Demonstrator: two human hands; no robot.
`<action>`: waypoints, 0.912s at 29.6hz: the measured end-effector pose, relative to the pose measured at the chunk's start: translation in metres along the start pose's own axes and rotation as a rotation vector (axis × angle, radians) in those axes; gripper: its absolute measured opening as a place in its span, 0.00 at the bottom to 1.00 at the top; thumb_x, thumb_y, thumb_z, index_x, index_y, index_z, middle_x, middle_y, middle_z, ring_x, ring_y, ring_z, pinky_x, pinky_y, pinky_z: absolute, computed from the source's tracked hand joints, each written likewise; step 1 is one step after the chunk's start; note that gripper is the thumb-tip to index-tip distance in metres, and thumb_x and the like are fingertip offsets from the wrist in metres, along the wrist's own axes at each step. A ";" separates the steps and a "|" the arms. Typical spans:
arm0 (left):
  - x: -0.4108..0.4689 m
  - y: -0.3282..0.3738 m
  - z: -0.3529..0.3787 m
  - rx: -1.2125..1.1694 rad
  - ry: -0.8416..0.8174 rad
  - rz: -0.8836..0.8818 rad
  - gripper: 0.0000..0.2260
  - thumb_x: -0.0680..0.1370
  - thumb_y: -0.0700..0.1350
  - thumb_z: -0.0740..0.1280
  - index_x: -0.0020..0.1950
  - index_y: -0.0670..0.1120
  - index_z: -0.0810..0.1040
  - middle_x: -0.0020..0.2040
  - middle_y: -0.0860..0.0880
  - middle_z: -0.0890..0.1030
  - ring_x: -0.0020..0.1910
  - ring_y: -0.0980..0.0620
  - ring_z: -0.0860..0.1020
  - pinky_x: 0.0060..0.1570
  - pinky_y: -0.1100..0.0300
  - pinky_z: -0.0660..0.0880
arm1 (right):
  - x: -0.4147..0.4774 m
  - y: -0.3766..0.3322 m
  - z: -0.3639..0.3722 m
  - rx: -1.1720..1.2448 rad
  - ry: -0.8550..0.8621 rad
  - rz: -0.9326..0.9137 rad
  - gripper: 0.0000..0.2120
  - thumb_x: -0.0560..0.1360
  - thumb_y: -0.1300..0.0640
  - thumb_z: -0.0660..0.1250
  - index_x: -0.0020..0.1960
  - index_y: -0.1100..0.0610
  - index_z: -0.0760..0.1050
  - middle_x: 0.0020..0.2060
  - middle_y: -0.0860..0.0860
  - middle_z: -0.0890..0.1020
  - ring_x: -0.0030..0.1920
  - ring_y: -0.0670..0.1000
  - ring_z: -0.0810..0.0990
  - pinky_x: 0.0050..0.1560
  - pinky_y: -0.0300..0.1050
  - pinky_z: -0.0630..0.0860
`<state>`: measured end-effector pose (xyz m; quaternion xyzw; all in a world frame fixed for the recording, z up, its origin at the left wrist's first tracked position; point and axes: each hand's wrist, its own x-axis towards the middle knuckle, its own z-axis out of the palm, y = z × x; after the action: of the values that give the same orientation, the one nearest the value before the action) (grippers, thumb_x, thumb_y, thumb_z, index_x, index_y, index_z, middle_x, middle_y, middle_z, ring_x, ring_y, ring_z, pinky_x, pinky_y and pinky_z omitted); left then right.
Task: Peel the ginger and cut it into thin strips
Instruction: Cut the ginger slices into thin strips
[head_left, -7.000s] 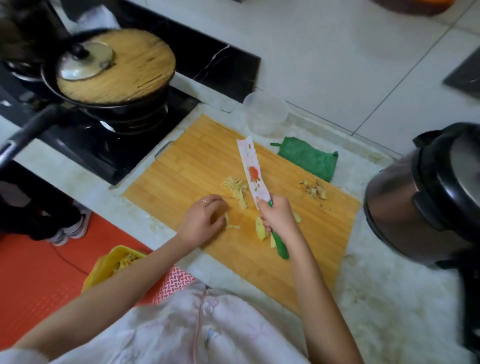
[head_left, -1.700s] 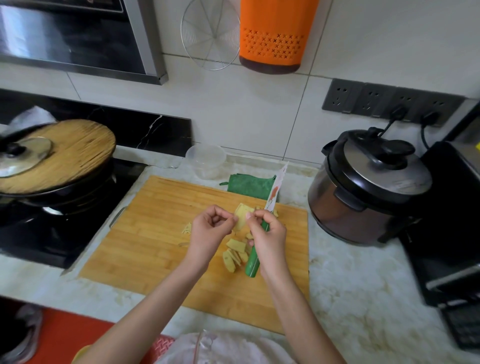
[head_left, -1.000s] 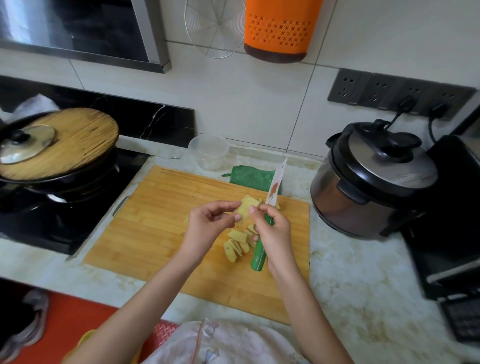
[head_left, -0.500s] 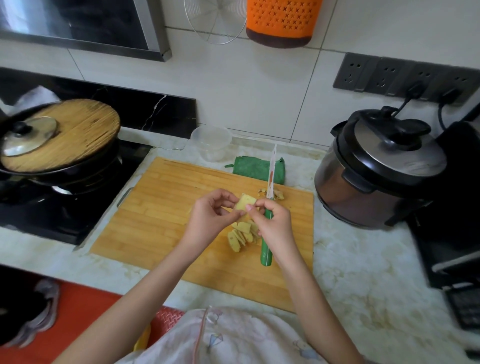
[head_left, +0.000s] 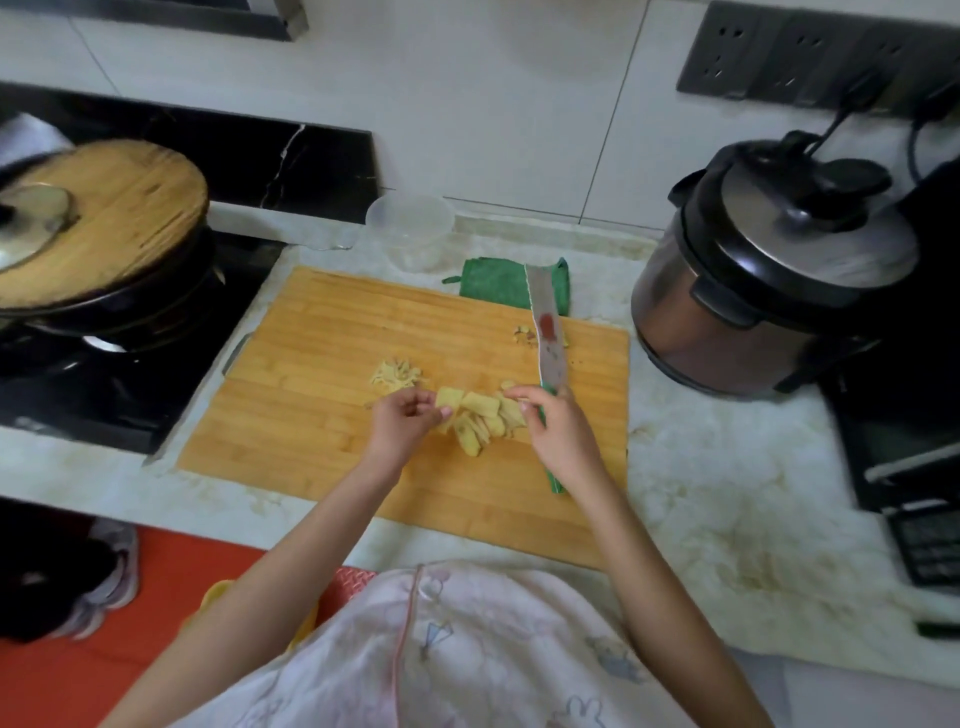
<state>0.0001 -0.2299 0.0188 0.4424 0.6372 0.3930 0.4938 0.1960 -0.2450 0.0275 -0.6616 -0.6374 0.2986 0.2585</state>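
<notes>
The ginger slices (head_left: 480, 415) lay in an overlapping heap on the bamboo cutting board (head_left: 322, 431), right of its centre. The left hand (head_left: 399, 428) was at the heap's left edge, thumb and fingertips pinched on the outermost slice. The right hand (head_left: 560, 434) was at the heap's right edge, fingers curled round the green handle of the knife (head_left: 548, 338), with the forefinger extended onto the slices. The blade pointed away from the person toward the board's far edge, raised over the board's right part; whether its tip touched anything could not be determined.

A small pile of ginger strips (head_left: 396, 375) lay on the board just beyond the left hand. Peel scraps (head_left: 523, 333) lay near the board's far right corner, beside the blade.

A green cloth (head_left: 493, 285) lay against the board's far edge, with a clear plastic container (head_left: 410, 231) just behind it. An electric pressure cooker (head_left: 769, 270) stood right of the board. A black wok (head_left: 119, 306) under a wooden lid (head_left: 124, 208) sat on the stove (head_left: 104, 395) left of the board. The board rested on a pale marble counter (head_left: 727, 493).
</notes>
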 end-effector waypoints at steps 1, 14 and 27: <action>0.001 -0.002 0.003 -0.006 0.005 -0.020 0.14 0.73 0.31 0.71 0.34 0.47 0.72 0.21 0.60 0.71 0.25 0.67 0.71 0.34 0.73 0.68 | 0.004 0.001 0.006 -0.089 0.023 0.024 0.12 0.79 0.54 0.61 0.60 0.45 0.77 0.55 0.52 0.74 0.40 0.55 0.79 0.39 0.44 0.72; 0.005 -0.027 -0.005 -0.068 -0.066 -0.118 0.06 0.76 0.34 0.68 0.41 0.43 0.78 0.33 0.51 0.73 0.32 0.58 0.70 0.30 0.72 0.66 | 0.033 0.003 0.049 -0.286 -0.081 0.040 0.15 0.78 0.48 0.64 0.64 0.46 0.76 0.61 0.56 0.73 0.56 0.55 0.76 0.45 0.43 0.71; -0.008 -0.005 0.015 -0.231 -0.083 0.014 0.07 0.73 0.31 0.70 0.42 0.42 0.78 0.40 0.54 0.83 0.40 0.57 0.79 0.41 0.68 0.75 | 0.013 -0.012 0.031 0.418 0.081 0.011 0.10 0.75 0.63 0.67 0.55 0.55 0.81 0.49 0.41 0.80 0.52 0.40 0.77 0.53 0.25 0.70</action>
<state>0.0145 -0.2382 0.0135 0.4030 0.5636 0.4486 0.5645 0.1653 -0.2324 0.0138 -0.6085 -0.5470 0.3991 0.4138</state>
